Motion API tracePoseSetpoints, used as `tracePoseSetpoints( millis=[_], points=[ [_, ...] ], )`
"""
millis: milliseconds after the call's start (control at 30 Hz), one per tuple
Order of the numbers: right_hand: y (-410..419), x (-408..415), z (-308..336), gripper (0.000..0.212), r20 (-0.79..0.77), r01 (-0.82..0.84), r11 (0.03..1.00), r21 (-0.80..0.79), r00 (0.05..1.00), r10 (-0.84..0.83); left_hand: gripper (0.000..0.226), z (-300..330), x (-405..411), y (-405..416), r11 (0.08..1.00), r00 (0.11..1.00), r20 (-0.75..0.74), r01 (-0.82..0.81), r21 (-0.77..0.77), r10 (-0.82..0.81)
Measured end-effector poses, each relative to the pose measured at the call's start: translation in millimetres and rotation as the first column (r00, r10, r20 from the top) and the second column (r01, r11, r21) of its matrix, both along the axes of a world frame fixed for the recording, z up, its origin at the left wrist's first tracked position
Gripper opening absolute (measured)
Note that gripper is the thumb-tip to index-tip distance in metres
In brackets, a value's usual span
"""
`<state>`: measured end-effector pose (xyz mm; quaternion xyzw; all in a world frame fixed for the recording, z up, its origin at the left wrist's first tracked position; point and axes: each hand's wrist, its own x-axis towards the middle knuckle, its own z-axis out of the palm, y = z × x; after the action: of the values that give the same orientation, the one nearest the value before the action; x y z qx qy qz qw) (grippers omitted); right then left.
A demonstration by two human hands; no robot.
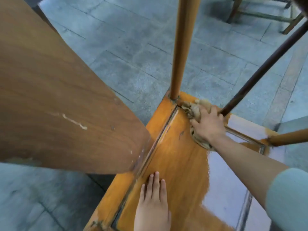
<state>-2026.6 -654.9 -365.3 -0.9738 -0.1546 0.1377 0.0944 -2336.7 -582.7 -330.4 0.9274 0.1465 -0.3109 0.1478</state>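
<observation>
The upside-down chair point(180, 155) looks about half done; the bottom of its seat is orange on the left, but a pale patch point(221, 180) on the right has no colour yet; the dark leg point(266, 64) may need colour too, though that is hard to tell; the right hand point(208, 124) is curled around a rag point(193, 110), pressing it into the far corner by the orange leg point(181, 47); the left hand point(153, 202) lies flat, fingers straight, on the orange wood.
</observation>
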Motion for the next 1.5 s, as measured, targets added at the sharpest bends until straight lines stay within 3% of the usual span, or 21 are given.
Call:
tracePoseSetpoints(
  millis=[100, 200, 267, 367, 433, 467, 500, 567, 600, 667, 733, 800, 900, 967, 1033, 1100, 1167, 1233, 1300, 1367, 1500],
  points=[
    [0.6, -50.7, 5.0, 0.067, 0.075, -0.266, 0.964, -0.01, 0.961, 0.266, 0.077, 2.0, -15.1, -1.1, 0.998, 0.999, -0.041, -0.034, -0.046, 0.032],
    [-28.7, -127.6, 9.6, 0.083, 0.047, -0.543, 0.839, 0.031, 0.84, 0.541, 0.068, 12.1, -39.5, -4.0, 0.993, 0.992, -0.076, -0.106, -0.056, 0.102],
    [-61.7, -182.8, 14.1, 0.094, -0.025, -0.706, 0.706, 0.063, 0.706, 0.708, 0.058, 16.7, -58.1, -3.7, 0.972, 0.971, -0.095, -0.225, -0.061, 0.219],
    [-114.0, -225.4, 14.7, 0.094, -0.122, -0.906, 0.406, 0.115, 0.393, 0.911, 0.041, 27.7, -72.9, 2.3, 0.952, 0.957, -0.059, -0.29, -0.095, 0.286],
    [-127.2, -214.9, 12.9, 0.087, -0.137, -0.945, 0.307, 0.112, 0.291, 0.947, 0.033, 33.7, -76.1, 10.3, 0.942, 0.946, 0.01, -0.323, -0.088, 0.325],
    [-128.3, -206.1, 11.6, 0.085, -0.144, -0.933, 0.353, 0.077, 0.34, 0.929, 0.029, 36.1, -78.0, 10.4, 0.931, 0.933, 0.036, -0.353, -0.091, 0.358],
    [-123.1, -192.5, 9.9, 0.082, -0.148, -0.872, 0.487, 0.044, 0.477, 0.866, 0.025, 36.7, -76.4, 10.8, 0.912, 0.913, 0.057, -0.397, -0.101, 0.404],
    [-95.2, -161.6, 7.5, 0.074, -0.051, -0.551, 0.833, 0.047, 0.832, 0.553, 0.022, 34.1, -74.4, 12.1, 0.857, 0.853, 0.096, -0.504, -0.105, 0.513],
    [-74.3, -148.1, 6.1, 0.069, -0.003, -0.353, 0.933, 0.072, 0.935, 0.354, 0.024, 32.3, -72.7, 13.4, 0.819, 0.811, 0.113, -0.567, -0.092, 0.574],
    [-28.3, -135.0, 5.0, 0.064, 0.027, -0.111, 0.99, 0.092, 0.994, 0.109, 0.029, 29.6, -67.7, 19.5, 0.741, 0.729, 0.144, -0.669, -0.056, 0.669],
    [4.4, -151.0, 3.2, 0.066, 0.045, -0.125, 0.989, 0.075, 0.992, 0.122, 0.037, 29.3, -68.4, 28.6, 0.674, 0.66, 0.178, -0.738, -0.025, 0.73],
    [11.0, -186.0, 1.4, 0.07, 0.063, -0.276, 0.961, 0.027, 0.96, 0.274, 0.042, 30.7, -68.0, 39.5, 0.61, 0.593, 0.207, -0.792, -0.026, 0.778],
    [-18.0, -253.2, 4.2, 0.074, 0.067, -0.615, 0.789, 0.005, 0.787, 0.613, 0.038, 34.3, -70.9, 47.6, 0.495, 0.482, 0.199, -0.868, -0.022, 0.853],
    [-51.0, -289.7, 8.6, 0.08, -0.015, -0.782, 0.615, 0.1, 0.617, 0.787, 0.028, 37.1, -71.6, 48.0, 0.472, 0.464, 0.181, -0.882, 0.002, 0.867],
    [-91.1, -310.2, 12.4, 0.077, -0.092, -0.91, 0.382, 0.162, 0.371, 0.924, 0.015, 37.6, -68.4, 43.7, 0.55, 0.544, 0.151, -0.835, 0.001, 0.825],
    [-130.5, -301.2, 12.0, 0.074, -0.142, -0.959, 0.249, 0.137, 0.23, 0.963, 0.024, 38.0, -58.9, 32.5, 0.745, 0.741, 0.09, -0.667, -0.016, 0.665],
    [-159.7, -263.8, 10.5, 0.078, -0.113, -0.939, 0.331, 0.093, 0.321, 0.94, 0.039, 33.8, -47.4, 20.2, 0.933, 0.93, 0.088, -0.358, 0.016, 0.356],
    [-177.4, -208.5, 8.9, 0.083, -0.042, -0.829, 0.557, 0.04, 0.556, 0.83, 0.054, 26.4, -31.0, 8.0, 0.992, 0.988, 0.125, -0.097, 0.076, 0.087],
    [-192.5, -151.7, 7.1, 0.082, -0.017, -0.617, 0.786, -0.037, 0.787, 0.617, 0.065, 12.7, -8.0, -10.3, 0.997, 0.989, 0.145, 0.008, 0.079, -0.019],
    [-197.9, -107.8, 6.5, 0.076, 0.05, -0.343, 0.938, -0.047, 0.937, 0.345, 0.068, 3.1, 19.7, -21.5, 0.995, 0.975, 0.214, 0.036, 0.089, -0.055],
    [-206.1, -61.3, -4.0, 0.073, 0.141, -0.033, 0.999, 0.0, 0.99, 0.033, 0.068, -16.1, 78.9, -32.4, 0.977, 0.909, 0.367, 0.153, 0.147, -0.198]
  ],
)
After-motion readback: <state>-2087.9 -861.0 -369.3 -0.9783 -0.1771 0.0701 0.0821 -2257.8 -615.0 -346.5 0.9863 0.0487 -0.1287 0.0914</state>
